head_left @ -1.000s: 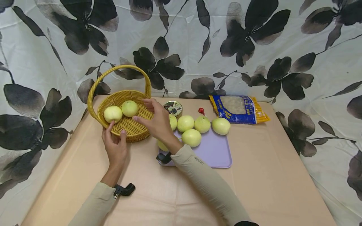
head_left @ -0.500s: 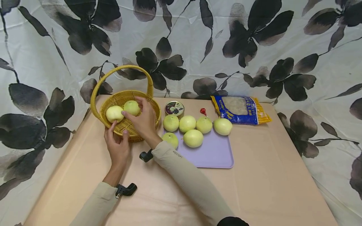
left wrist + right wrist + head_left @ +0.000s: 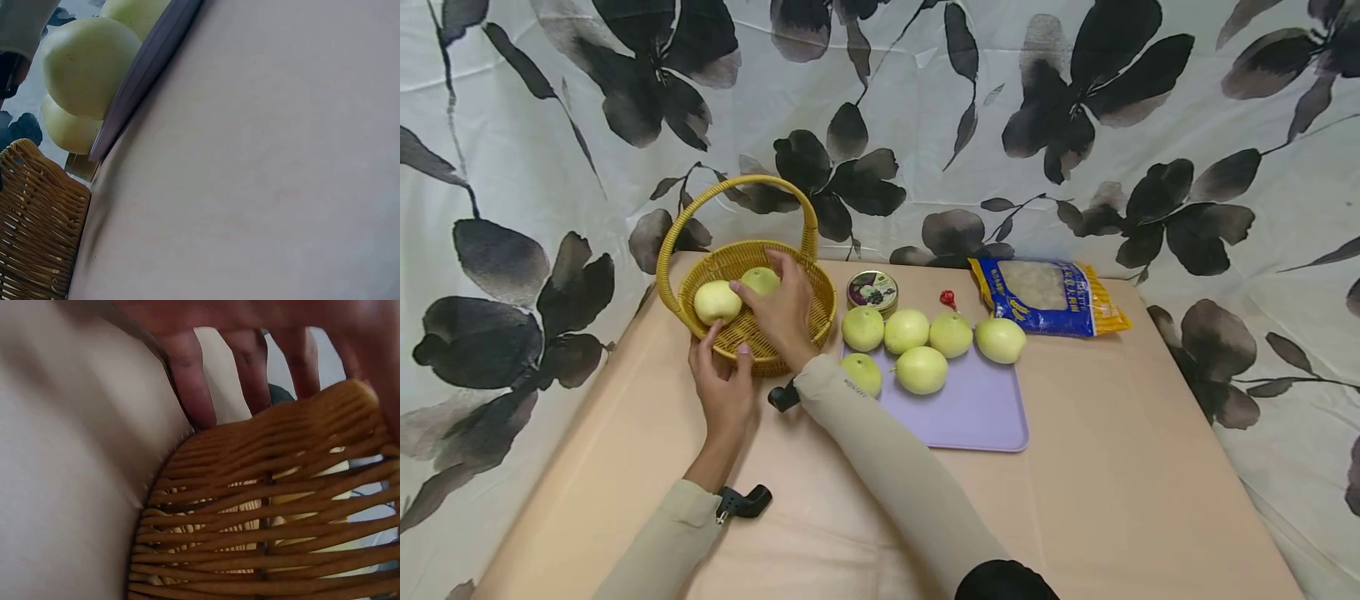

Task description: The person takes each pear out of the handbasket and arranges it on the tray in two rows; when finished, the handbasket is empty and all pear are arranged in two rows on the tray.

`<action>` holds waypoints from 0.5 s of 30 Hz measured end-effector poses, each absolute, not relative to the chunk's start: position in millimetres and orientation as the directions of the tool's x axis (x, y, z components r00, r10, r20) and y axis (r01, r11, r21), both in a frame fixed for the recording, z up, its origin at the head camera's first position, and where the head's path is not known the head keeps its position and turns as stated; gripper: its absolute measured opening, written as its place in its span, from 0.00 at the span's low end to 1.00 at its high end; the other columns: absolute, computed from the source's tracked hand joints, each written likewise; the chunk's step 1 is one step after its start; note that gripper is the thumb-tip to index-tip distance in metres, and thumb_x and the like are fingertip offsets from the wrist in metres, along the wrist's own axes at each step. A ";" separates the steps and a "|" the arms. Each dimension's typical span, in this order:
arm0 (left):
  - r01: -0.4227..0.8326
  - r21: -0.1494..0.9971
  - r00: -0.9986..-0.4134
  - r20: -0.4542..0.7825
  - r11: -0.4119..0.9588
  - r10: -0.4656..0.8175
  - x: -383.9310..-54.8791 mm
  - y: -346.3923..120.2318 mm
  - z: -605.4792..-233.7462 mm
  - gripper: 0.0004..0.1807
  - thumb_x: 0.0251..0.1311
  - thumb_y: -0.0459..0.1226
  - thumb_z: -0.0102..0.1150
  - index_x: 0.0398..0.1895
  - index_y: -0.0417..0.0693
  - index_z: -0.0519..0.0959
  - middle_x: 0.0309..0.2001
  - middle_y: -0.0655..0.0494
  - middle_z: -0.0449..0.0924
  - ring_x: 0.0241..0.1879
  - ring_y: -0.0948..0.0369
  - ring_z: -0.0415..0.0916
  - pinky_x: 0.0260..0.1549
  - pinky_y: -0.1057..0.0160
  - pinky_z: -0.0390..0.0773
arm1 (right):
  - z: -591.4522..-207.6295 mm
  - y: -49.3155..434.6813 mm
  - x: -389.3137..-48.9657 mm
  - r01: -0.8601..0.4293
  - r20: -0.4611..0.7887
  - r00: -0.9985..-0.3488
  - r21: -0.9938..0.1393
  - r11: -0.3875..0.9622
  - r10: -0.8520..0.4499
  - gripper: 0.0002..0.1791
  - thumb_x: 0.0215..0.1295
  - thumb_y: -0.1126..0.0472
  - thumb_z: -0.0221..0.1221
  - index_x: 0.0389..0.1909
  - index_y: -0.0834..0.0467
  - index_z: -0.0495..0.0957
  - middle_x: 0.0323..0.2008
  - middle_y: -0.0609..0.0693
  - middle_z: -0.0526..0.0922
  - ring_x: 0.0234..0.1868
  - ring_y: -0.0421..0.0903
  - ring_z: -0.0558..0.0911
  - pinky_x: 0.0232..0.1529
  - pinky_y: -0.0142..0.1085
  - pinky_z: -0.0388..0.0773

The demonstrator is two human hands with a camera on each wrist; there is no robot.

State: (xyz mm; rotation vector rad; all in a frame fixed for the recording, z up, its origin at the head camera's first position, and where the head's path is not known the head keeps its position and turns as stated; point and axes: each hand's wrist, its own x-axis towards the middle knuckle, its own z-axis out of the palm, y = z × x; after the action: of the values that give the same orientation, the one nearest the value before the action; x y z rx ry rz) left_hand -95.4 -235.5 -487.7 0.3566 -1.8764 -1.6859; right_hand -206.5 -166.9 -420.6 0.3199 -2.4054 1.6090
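Note:
Two yellow-green apples lie in a yellow wicker basket (image 3: 752,365) in the head view. My right hand (image 3: 786,308) reaches inside over the right apple (image 3: 762,279), its thumb at the near left side and its fingers at the far right. Beside it, the left apple (image 3: 717,302) sits apart from the right thumb. My left hand (image 3: 724,396) touches the basket's front, index finger at the rim below the left apple and thumb against the outer wall. In the right wrist view, several fingers (image 3: 190,387) meet the woven wall (image 3: 250,506) from outside.
Right of the basket, a lilac tray (image 3: 977,408) carries several more apples (image 3: 921,369). Behind them stand a round tin (image 3: 872,290), a small red-wrapped item (image 3: 948,298) and a blue-and-yellow packet (image 3: 1048,296). A floral cloth hangs behind the table.
My right hand has moved left, from the basket's right rim to the right apple, and its fingers have come round it. My left hand has stayed at the basket's front. The view has shifted slightly.

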 end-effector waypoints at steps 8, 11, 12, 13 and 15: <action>0.167 0.970 -0.800 0.238 0.177 -0.550 -94.1 -235.4 -486.5 0.32 0.78 0.38 0.57 0.81 0.48 0.63 0.84 0.52 0.46 0.79 0.43 0.60 0.75 0.39 0.67 | -426.8 -171.3 -221.9 -0.290 0.271 -0.956 -0.839 0.460 -0.108 0.38 0.61 0.46 0.77 0.71 0.48 0.75 0.64 0.48 0.83 0.65 0.43 0.80 0.72 0.37 0.71; 0.165 0.970 -0.802 0.237 0.178 -0.547 -93.9 -234.2 -485.5 0.32 0.78 0.38 0.56 0.81 0.48 0.63 0.84 0.52 0.45 0.79 0.43 0.60 0.74 0.41 0.68 | -428.9 -172.1 -225.7 -0.272 0.241 -0.962 -0.829 0.488 -0.126 0.37 0.61 0.47 0.77 0.70 0.49 0.77 0.63 0.48 0.84 0.65 0.45 0.79 0.72 0.38 0.71; 0.166 0.970 -0.802 0.239 0.180 -0.547 -93.7 -233.8 -485.2 0.32 0.78 0.39 0.56 0.81 0.48 0.63 0.85 0.52 0.45 0.79 0.42 0.60 0.74 0.42 0.69 | -429.3 -172.4 -226.5 -0.268 0.232 -0.963 -0.824 0.498 -0.134 0.37 0.61 0.48 0.77 0.70 0.50 0.77 0.63 0.48 0.84 0.66 0.46 0.79 0.71 0.38 0.71; 0.166 0.969 -0.802 0.240 0.182 -0.547 -93.6 -233.5 -484.9 0.31 0.78 0.39 0.56 0.81 0.48 0.63 0.85 0.52 0.45 0.79 0.43 0.60 0.74 0.42 0.69 | -429.6 -172.7 -227.2 -0.264 0.223 -0.965 -0.820 0.509 -0.142 0.37 0.61 0.48 0.77 0.70 0.50 0.77 0.64 0.47 0.84 0.66 0.46 0.78 0.70 0.37 0.71; 0.169 0.967 -0.800 0.246 0.188 -0.547 -93.5 -233.1 -484.8 0.31 0.78 0.39 0.56 0.81 0.48 0.63 0.85 0.52 0.44 0.79 0.43 0.61 0.74 0.43 0.69 | -430.0 -173.2 -228.1 -0.253 0.202 -0.967 -0.809 0.530 -0.153 0.37 0.61 0.49 0.77 0.71 0.50 0.77 0.64 0.47 0.83 0.68 0.47 0.77 0.70 0.36 0.72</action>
State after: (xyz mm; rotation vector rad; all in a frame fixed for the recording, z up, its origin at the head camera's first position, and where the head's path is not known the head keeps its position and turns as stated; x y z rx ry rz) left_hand -93.5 -233.1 -484.8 0.3523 -1.9111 -1.6651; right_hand -228.1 -173.2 -430.0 0.3533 -2.6535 1.4308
